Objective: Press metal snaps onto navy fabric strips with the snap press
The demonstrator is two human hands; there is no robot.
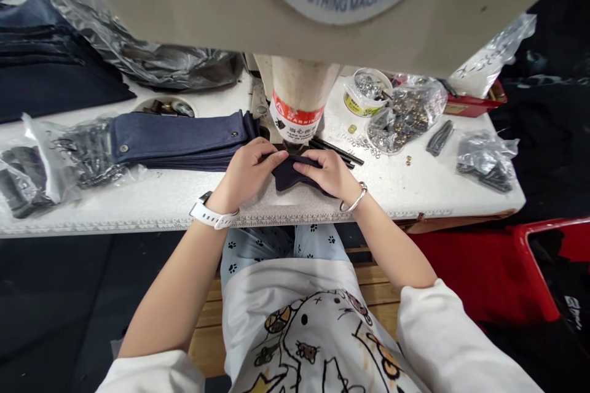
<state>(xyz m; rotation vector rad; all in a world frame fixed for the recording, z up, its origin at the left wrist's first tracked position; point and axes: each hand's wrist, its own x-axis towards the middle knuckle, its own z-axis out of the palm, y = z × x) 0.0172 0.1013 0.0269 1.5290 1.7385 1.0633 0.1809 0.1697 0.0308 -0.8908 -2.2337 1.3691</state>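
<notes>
A small dark navy fabric piece (289, 175) lies on the white worktable (184, 196) right under the head of a beige press machine (297, 104). My left hand (246, 169) pinches the piece's left edge with curled fingers; a white watch is on that wrist. My right hand (329, 172) presses down on its right side with fingers closed over the cloth; a silver bangle hangs on that wrist. Both hands sit just below the machine's punch.
A stack of navy fabric strips with snaps (177, 138) lies to the left beside plastic bags of dark parts (55, 156). A bag of metal snaps (405, 116), a small tub (366, 92) and black rods (336, 150) lie right. A red crate (530, 270) stands lower right.
</notes>
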